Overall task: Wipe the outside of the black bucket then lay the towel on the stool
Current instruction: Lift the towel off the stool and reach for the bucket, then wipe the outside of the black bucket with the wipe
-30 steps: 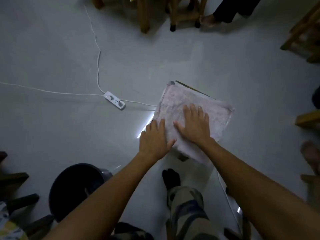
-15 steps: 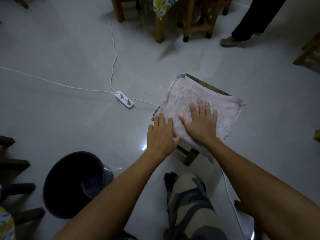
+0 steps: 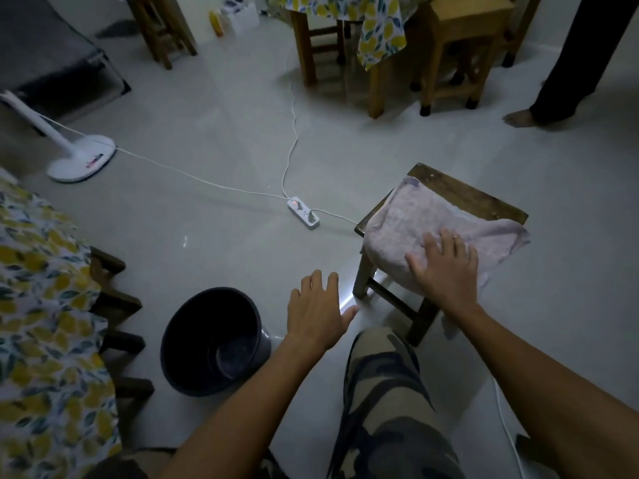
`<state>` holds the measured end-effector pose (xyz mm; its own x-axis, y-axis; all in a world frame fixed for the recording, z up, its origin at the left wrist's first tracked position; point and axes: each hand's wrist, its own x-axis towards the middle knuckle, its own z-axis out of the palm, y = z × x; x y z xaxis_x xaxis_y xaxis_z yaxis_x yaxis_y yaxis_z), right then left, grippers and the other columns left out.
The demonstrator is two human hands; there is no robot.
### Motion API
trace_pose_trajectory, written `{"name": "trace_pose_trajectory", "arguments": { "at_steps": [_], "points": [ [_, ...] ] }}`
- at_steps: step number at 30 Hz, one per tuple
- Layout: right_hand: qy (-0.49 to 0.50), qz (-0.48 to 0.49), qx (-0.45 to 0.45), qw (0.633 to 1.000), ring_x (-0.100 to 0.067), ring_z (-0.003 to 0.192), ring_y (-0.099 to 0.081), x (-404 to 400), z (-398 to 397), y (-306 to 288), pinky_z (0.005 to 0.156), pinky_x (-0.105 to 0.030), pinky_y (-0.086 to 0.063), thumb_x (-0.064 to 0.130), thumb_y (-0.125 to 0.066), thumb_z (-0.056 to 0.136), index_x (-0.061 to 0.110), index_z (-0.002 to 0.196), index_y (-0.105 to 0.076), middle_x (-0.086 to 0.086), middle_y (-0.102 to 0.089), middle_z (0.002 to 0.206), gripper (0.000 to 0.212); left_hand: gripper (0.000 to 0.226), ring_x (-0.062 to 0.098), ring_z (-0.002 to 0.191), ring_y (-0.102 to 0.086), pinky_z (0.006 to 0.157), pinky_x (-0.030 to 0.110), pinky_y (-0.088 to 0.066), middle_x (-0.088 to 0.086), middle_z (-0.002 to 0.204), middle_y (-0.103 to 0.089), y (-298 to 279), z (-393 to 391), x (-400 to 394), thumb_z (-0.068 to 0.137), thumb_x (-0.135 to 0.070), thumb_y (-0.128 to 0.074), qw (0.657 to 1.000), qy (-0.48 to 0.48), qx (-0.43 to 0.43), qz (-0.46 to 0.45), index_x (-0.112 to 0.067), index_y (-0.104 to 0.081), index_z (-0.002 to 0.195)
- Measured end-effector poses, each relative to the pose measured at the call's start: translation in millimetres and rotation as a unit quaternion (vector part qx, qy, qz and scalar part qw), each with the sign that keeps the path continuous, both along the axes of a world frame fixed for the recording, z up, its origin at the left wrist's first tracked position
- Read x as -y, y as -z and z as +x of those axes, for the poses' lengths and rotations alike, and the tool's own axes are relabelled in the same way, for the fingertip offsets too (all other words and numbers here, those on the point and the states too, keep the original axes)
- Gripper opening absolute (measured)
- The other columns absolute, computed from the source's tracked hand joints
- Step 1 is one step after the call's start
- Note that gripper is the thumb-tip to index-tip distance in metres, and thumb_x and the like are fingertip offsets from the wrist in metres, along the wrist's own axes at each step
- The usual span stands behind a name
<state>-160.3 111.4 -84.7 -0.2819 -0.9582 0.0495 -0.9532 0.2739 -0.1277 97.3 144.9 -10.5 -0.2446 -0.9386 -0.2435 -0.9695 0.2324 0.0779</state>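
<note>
A pale pink towel (image 3: 415,219) lies spread over the seat of a low wooden stool (image 3: 463,193), its near edge hanging over the front. My right hand (image 3: 446,267) rests flat on the towel's near part, fingers spread. My left hand (image 3: 316,312) hovers in the air to the left of the stool, fingers apart and holding nothing. The black bucket (image 3: 214,340) stands upright on the floor at lower left, just left of my left hand and apart from it.
A white power strip (image 3: 304,212) with cords lies on the floor left of the stool. A fan base (image 3: 83,157) stands at the left. Wooden stools and a table with a lemon-print cloth (image 3: 377,19) are at the back. Another person's leg (image 3: 567,63) is at the right.
My left hand has come off the towel and moved left and nearer to me. My right hand stays pressed on the towel. The view has tilted up, showing more of the room.
</note>
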Motion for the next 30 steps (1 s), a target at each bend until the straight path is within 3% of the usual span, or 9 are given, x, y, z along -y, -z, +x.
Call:
{"name": "trace_pose_trajectory", "arguments": {
  "at_steps": [4, 9, 16, 19, 20, 22, 26, 30],
  "points": [
    [-0.006, -0.058, -0.021, 0.998, -0.031, 0.105, -0.056, -5.2, 4.4, -1.4, 0.087, -0.044, -0.048, 0.057, -0.045, 0.1, 0.019, 0.123, -0.056, -0.015, -0.059, 0.12, 0.046, 0.076, 0.031, 0.142, -0.039, 0.109, 0.043, -0.039, 0.012, 0.158, -0.037, 1.9, 17.9, -5.7, 0.097, -0.067, -0.043, 1.0, -0.027, -0.002, 0.002, -0.019, -0.031, 0.154],
    [-0.01, -0.031, 0.05, 0.998, -0.023, 0.074, -0.057, 9.6, 23.7, -19.2, 0.059, -0.034, -0.044, 0.046, -0.045, 0.104, 0.015, 0.109, -0.054, -0.009, -0.061, 0.094, 0.032, 0.076, 0.03, 0.137, -0.043, 0.105, 0.042, -0.041, 0.012, 0.154, -0.04, 5.3, 47.2, -15.8, 0.097, -0.067, -0.042, 0.999, -0.046, 0.012, 0.011, -0.017, -0.031, 0.154],
    [-0.02, -0.03, 0.176, 0.984, -0.018, 0.077, -0.067, 27.0, 89.6, -67.6, 0.065, -0.028, -0.046, 0.039, -0.05, 0.105, 0.015, 0.109, -0.068, -0.004, -0.073, 0.092, 0.031, 0.075, 0.03, 0.134, -0.044, 0.102, 0.043, -0.041, 0.009, 0.15, -0.044, 6.8, 101.9, -16.7, 0.096, -0.068, -0.042, 0.996, -0.091, 0.01, 0.0, -0.018, -0.036, 0.151],
    [-0.018, -0.048, 0.281, 0.958, -0.018, 0.079, -0.066, 32.8, 127.1, -85.2, 0.069, -0.04, -0.059, 0.045, -0.049, 0.1, 0.017, 0.103, -0.069, -0.002, -0.07, 0.088, 0.034, 0.072, 0.031, 0.131, -0.047, 0.1, 0.044, -0.042, 0.01, 0.147, -0.046, 14.1, 133.2, -16.8, 0.095, -0.068, -0.043, 0.992, -0.124, 0.009, 0.011, -0.018, -0.039, 0.147],
    [-0.016, -0.05, 0.306, 0.951, -0.019, 0.08, -0.066, 34.0, 139.1, -89.2, 0.07, -0.042, -0.059, 0.045, -0.049, 0.098, 0.018, 0.099, -0.067, -0.001, -0.069, 0.086, 0.033, 0.071, 0.031, 0.129, -0.048, 0.098, 0.043, -0.043, 0.011, 0.145, -0.047, 18.9, 144.7, -16.0, 0.095, -0.068, -0.044, 0.991, -0.135, 0.012, 0.017, -0.017, -0.041, 0.144],
    [-0.014, -0.044, 0.34, 0.939, -0.014, 0.078, -0.063, 33.8, 161.7, -93.3, 0.063, -0.033, -0.05, 0.043, -0.049, 0.098, 0.018, 0.094, -0.063, 0.003, -0.065, 0.083, 0.029, 0.07, 0.033, 0.126, -0.05, 0.097, 0.044, -0.045, 0.013, 0.142, -0.048, 32.7, 166.5, -12.8, 0.094, -0.068, -0.045, 0.987, -0.155, 0.022, 0.033, -0.016, -0.043, 0.141],
    [-0.019, -0.018, 0.395, 0.918, 0.001, 0.076, -0.055, 34.0, 197.9, -76.6, 0.06, -0.016, -0.036, 0.038, -0.053, 0.102, 0.017, 0.093, -0.062, 0.009, -0.061, 0.083, 0.025, 0.074, 0.036, 0.129, -0.048, 0.102, 0.047, -0.043, 0.016, 0.145, -0.047, 65.9, 196.5, 0.6, 0.093, -0.067, -0.047, 0.978, -0.195, 0.03, 0.07, -0.015, -0.04, 0.145],
    [0.004, 0.032, 0.435, 0.9, -0.013, 0.081, -0.061, 42.1, 227.1, -30.8, 0.066, -0.027, -0.043, 0.042, -0.053, 0.099, 0.018, 0.09, -0.064, 0.002, -0.068, 0.088, 0.028, 0.073, 0.036, 0.127, -0.049, 0.102, 0.048, -0.043, 0.016, 0.143, -0.048, 104.4, 205.8, 18.9, 0.093, -0.067, -0.046, 0.974, -0.203, 0.037, 0.096, -0.015, -0.04, 0.145]
  ]
}}
